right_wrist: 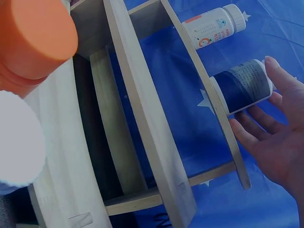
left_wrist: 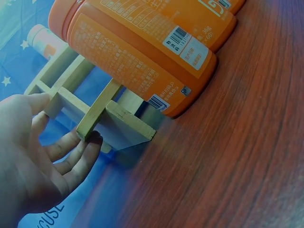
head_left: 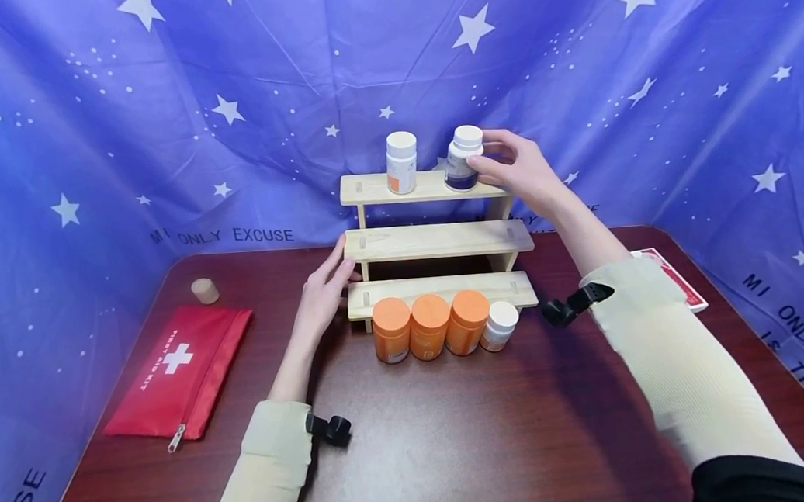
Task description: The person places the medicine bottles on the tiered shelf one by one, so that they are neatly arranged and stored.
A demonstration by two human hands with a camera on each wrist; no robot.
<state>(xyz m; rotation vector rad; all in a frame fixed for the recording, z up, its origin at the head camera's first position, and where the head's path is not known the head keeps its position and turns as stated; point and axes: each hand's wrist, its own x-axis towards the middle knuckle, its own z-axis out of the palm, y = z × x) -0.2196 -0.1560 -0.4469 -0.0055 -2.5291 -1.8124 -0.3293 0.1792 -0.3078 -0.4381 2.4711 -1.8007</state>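
The round white bottle [head_left: 462, 163] has a dark blue label [head_left: 461, 178] and a white cap [head_left: 468, 135]. It is at the top board [head_left: 432, 183], near the right end. The right hand [head_left: 522, 171] pinches it. The left hand's [head_left: 326, 289] loosely bent fingers touch the flat, pale wooden stand [head_left: 436, 239]. Bare board with a straight edge lies between it and the orange-and-white bottle [head_left: 401, 165].

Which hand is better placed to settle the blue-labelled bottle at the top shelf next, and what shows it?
The right hand, I'd judge: it holds the blue-labelled bottle at the top shelf. The left hand is lower, at the left end of the wooden rack.
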